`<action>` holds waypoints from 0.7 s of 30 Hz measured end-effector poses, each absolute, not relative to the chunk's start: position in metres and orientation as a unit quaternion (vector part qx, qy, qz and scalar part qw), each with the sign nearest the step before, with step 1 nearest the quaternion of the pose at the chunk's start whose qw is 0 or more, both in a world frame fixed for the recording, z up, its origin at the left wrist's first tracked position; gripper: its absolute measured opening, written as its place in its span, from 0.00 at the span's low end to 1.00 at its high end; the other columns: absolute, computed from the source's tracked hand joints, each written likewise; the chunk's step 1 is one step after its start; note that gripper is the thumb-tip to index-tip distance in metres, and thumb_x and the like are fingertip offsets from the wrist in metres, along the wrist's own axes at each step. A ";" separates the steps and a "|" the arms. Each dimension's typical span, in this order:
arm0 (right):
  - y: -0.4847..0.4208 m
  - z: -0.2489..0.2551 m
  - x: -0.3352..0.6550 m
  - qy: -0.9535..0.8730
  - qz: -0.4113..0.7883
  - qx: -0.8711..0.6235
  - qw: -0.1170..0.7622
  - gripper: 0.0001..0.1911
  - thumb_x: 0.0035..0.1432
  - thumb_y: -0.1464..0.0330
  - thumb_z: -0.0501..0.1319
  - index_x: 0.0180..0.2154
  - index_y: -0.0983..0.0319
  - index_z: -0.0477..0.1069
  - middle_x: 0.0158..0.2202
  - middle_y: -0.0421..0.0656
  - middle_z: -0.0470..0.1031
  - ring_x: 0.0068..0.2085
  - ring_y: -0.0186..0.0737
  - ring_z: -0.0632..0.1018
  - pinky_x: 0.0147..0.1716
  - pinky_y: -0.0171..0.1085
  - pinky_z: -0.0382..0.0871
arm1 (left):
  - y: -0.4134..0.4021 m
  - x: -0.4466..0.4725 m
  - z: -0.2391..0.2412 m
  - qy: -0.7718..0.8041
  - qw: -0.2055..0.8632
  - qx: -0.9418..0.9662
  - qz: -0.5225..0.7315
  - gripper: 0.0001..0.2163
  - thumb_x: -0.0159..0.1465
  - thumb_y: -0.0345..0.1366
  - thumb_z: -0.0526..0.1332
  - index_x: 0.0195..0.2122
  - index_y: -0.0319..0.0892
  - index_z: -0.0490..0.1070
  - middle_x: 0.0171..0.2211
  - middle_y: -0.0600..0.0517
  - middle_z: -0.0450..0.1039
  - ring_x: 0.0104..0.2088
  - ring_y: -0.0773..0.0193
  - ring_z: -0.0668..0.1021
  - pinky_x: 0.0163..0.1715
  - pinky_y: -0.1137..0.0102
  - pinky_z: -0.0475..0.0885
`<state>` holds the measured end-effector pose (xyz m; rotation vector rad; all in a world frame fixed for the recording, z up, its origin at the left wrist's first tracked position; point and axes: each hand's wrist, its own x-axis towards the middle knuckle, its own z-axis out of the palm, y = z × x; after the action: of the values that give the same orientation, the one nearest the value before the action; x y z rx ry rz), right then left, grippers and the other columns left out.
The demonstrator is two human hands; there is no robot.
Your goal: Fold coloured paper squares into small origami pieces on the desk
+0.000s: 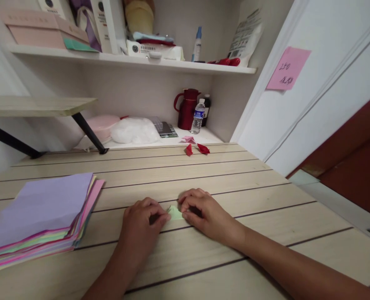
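A small piece of folded light green paper (174,213) lies on the wooden tabletop between my hands. My left hand (146,216) pinches its left edge between thumb and forefinger. On the opposite side, my right hand (200,211) has its thumb and fingertips closed on the right edge. The paper has a raised fold in its middle; parts of both ends are hidden by my fingers.
A stack of coloured paper (47,208) lies at the left. Red folded papers (203,148) and a pink one (188,139) sit at the back. Behind them stand a water bottle (198,118) and a dark red jug (187,110). A small raised shelf (41,105) overhangs the left.
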<state>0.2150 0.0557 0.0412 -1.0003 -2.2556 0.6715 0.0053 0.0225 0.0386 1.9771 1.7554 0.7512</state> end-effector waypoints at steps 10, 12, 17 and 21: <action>0.056 0.041 0.211 -0.837 0.242 -0.397 0.289 0.10 0.61 0.69 0.66 0.28 0.60 0.69 0.43 0.41 0.76 0.46 0.43 0.74 0.50 0.46 0.62 | 0.024 0.010 0.039 0.636 0.179 0.704 0.260 0.06 0.60 0.37 0.63 0.25 0.47 0.75 0.32 0.55 0.75 0.38 0.60 0.76 0.41 0.63 0.64; 0.056 0.040 0.209 -0.842 0.216 -0.406 0.282 0.10 0.60 0.70 0.66 0.28 0.60 0.68 0.43 0.41 0.76 0.45 0.43 0.73 0.49 0.46 0.62 | 0.024 0.011 0.039 0.639 0.171 0.704 0.259 0.06 0.60 0.37 0.63 0.26 0.47 0.74 0.31 0.55 0.75 0.38 0.60 0.76 0.40 0.63 0.64; 0.057 0.039 0.204 -0.849 0.172 -0.419 0.272 0.11 0.59 0.72 0.66 0.27 0.61 0.67 0.41 0.42 0.75 0.43 0.43 0.73 0.46 0.44 0.63 | 0.024 0.012 0.038 0.645 0.141 0.706 0.255 0.07 0.61 0.38 0.62 0.26 0.46 0.73 0.32 0.54 0.74 0.38 0.58 0.75 0.40 0.62 0.64; 0.058 0.038 0.202 -0.856 0.131 -0.430 0.255 0.11 0.61 0.70 0.65 0.27 0.61 0.67 0.38 0.42 0.73 0.41 0.42 0.72 0.44 0.43 0.63 | 0.023 0.013 0.037 0.656 0.109 0.701 0.257 0.07 0.60 0.39 0.63 0.26 0.45 0.70 0.33 0.53 0.73 0.39 0.56 0.73 0.41 0.60 0.64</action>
<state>0.2021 0.0577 0.0381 -1.1676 -2.3257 0.3566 0.0132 0.0230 0.0370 2.0620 1.9303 0.7567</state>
